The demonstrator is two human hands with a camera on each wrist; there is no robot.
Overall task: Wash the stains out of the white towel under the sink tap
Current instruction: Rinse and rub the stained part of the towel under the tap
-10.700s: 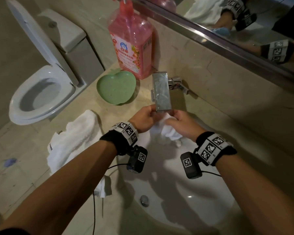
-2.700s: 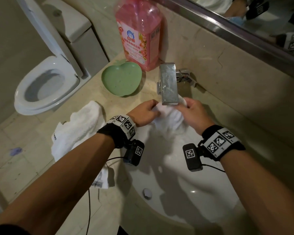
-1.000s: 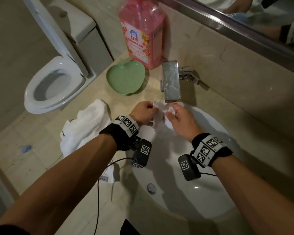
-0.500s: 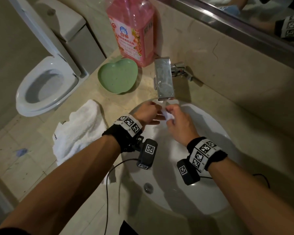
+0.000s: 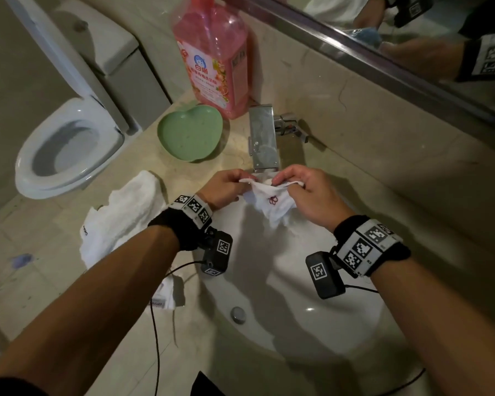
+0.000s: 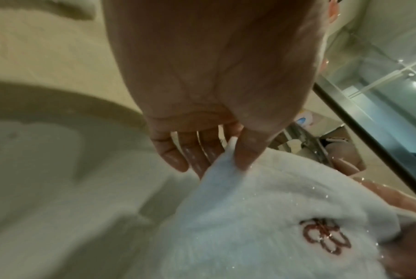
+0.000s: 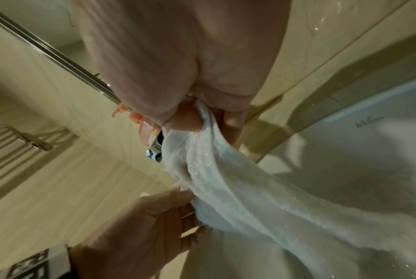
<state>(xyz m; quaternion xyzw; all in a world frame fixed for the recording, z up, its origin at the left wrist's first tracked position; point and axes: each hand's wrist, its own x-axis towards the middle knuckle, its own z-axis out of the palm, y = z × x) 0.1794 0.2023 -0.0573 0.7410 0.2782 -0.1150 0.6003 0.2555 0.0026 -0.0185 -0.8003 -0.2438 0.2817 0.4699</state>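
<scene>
Tap spout (image 5: 263, 140) overhangs the hands; open basin (image 5: 283, 281) lies below.

Black wristbands (image 5: 180, 230) with white square-code tags — boxy black cameras (image 5: 217, 252), thin black cables (image 5: 155, 324); bare forearms.

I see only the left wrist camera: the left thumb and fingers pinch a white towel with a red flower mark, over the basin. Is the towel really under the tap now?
Observer: Yes. In the head view the white towel hangs with its upper edge right below the spout of the tap.
Operator: And what does the right hand do?
Observer: The right hand pinches the other end of the towel; the right wrist view shows a fold caught between its thumb and fingers.
Operator: Is any other cloth nearby?
Observer: A second white towel lies crumpled on the counter, left of the sink.
</scene>
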